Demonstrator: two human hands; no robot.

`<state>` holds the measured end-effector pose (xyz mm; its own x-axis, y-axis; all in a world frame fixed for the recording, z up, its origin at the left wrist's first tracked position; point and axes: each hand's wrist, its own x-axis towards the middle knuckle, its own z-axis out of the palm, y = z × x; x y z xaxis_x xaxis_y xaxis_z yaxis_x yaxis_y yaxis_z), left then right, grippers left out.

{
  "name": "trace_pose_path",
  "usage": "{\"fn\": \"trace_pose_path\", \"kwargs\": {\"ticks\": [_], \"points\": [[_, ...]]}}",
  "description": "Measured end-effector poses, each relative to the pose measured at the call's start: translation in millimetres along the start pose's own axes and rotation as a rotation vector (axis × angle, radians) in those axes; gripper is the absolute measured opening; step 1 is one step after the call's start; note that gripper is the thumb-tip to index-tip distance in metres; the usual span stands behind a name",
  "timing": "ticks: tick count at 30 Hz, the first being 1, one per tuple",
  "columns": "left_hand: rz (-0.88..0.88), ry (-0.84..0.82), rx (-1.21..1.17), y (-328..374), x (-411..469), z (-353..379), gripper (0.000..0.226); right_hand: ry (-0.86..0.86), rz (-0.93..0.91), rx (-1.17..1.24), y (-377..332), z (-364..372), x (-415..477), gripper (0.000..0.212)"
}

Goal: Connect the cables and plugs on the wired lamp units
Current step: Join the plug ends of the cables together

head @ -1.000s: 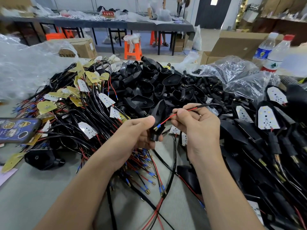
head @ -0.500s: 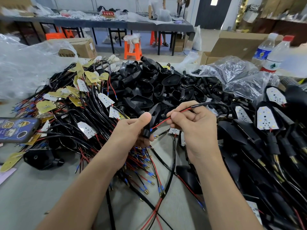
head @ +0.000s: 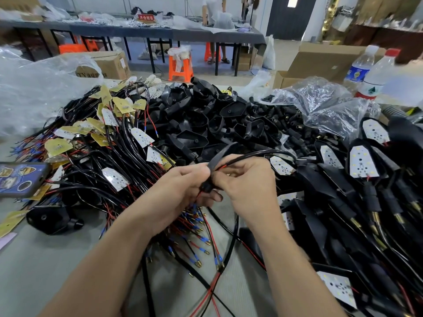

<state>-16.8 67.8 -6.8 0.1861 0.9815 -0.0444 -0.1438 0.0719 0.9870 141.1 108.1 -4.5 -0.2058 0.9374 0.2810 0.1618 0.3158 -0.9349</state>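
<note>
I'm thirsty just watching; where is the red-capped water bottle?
The red-capped water bottle stands at the far right of the head view, beside the blue-labelled bottle, behind the clear plastic bags.

Bare arms, bare hands

We see two arms come in from the lower edge of the view, the left forearm (head: 109,259) and the right forearm (head: 297,259), both bare all the way to the wrist. The left hand (head: 183,186) and the right hand (head: 247,186) are bare too. Blur softens the fingers, so we cannot tell whether one carries a ring
</note>
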Motion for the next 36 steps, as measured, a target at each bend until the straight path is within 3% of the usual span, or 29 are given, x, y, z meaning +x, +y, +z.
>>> {"fn": "trace_pose_path", "kwargs": {"ticks": [3,5,9,12,15,18,21,24,28,32,36], "points": [[-0.037,-0.105,0.050,2,-3,-10,0.039,0.055,-0.008,-0.043,0,-3,0,0.005],[-0.024,-0.052,0.079,3,-3,-13,0.032,0.133,-0.005,-0.035,-2,-1,-1,0.008],[-0.051,0.136,-0.013,5,1,-23,0.041,0.365,0.078,0.055,-1,0,0,0.021],[-0.065,0.207,-0.066,5,1,-23,0.026,0.435,0.051,0.026,-3,4,-3,0.027],[-0.053,0.271,-0.113,3,4,-23,0.044,0.480,0.104,0.001,-2,7,-4,0.040],[-0.041,0.269,-0.179,5,3,-26,0.049,0.378,0.236,0.301,-1,5,0,0.047],[-0.036,0.249,-0.210,7,2,-27,0.051,0.090,0.342,0.811,-5,1,1,0.053],[-0.051,0.287,-0.186,7,2,-23,0.054,-0.171,0.232,0.765,-5,-1,-1,0.056],[0.008,0.424,-0.193,7,5,-18,0.054,-0.303,0.084,0.750,-3,-5,-1,0.058],[0.278,0.756,0.181,0,7,-11,0.043,-0.259,0.191,0.921,-2,-3,0,0.052],[0.518,0.852,0.344,-2,5,-11,0.033,-0.142,0.370,1.079,-3,4,1,0.042]]}}
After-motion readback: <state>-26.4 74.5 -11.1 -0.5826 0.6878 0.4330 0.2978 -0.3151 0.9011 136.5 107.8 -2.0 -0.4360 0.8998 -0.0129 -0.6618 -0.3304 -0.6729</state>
